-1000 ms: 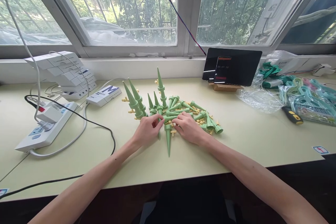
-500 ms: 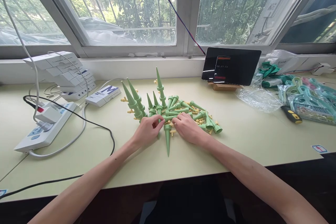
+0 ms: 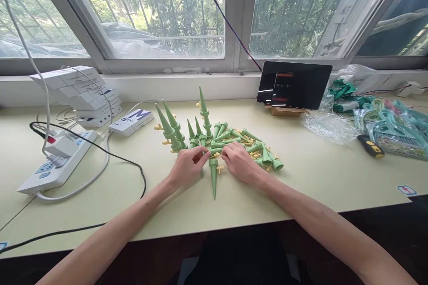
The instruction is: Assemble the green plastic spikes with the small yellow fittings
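"What's the room like?"

"Windows run along the back, and a pale bench sits below them. The pile of green spikes is in the middle of it, with small yellow pieces mixed in."

"And the hands?"

"The left hand is at the pile's left edge, thumb and forefinger nearly together beside a green spike. I can't tell if they grip anything. The right hand is at the near side of the pile, fingers bent in, narrow, close to a small yellow bit. Its grip is hidden too."

"Any spikes apart from the pile?"

"One single spike lies just in front, pointing toward the person. Tall spikes stand point-up to the left, with yellow bits poking out of their sides."

"What about boxes and bags?"

"Left of the pile there's a white box, and farther left a stack of white boxes. They look closed, so I can't see what's inside. Well to the right, clear bags hold pale teal plastic things."

"Anything behind?"

"Behind the pile and to its right, a tablet rests on a cardboard stand, with a phone in front reading 00:07:59."
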The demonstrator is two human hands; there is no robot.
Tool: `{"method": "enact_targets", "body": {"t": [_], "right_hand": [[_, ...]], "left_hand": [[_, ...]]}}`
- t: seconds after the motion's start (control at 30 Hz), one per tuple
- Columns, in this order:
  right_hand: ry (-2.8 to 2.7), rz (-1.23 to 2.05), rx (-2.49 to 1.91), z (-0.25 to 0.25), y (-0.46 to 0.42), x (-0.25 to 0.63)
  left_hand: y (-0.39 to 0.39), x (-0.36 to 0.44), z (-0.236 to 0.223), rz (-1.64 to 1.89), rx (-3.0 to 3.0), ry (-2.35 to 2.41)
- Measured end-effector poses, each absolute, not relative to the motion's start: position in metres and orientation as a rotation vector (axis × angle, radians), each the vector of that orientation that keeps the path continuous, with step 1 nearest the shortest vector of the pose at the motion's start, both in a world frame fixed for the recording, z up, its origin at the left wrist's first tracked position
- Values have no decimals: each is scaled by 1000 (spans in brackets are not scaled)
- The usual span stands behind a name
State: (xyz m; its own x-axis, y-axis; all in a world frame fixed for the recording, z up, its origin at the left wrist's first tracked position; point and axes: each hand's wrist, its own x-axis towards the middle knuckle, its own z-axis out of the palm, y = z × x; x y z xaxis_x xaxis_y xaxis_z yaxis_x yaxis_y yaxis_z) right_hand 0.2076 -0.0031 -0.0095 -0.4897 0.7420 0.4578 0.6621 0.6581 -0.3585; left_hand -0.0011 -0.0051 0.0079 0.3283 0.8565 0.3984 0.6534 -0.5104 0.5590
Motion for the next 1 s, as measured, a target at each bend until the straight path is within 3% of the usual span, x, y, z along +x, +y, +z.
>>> {"method": "enact_targets", "body": {"t": [1.0], "right_hand": [[-1995,430,-757,-5,-10,202]], "left_hand": [[-13,0,9,1011,2171,1077]]}}
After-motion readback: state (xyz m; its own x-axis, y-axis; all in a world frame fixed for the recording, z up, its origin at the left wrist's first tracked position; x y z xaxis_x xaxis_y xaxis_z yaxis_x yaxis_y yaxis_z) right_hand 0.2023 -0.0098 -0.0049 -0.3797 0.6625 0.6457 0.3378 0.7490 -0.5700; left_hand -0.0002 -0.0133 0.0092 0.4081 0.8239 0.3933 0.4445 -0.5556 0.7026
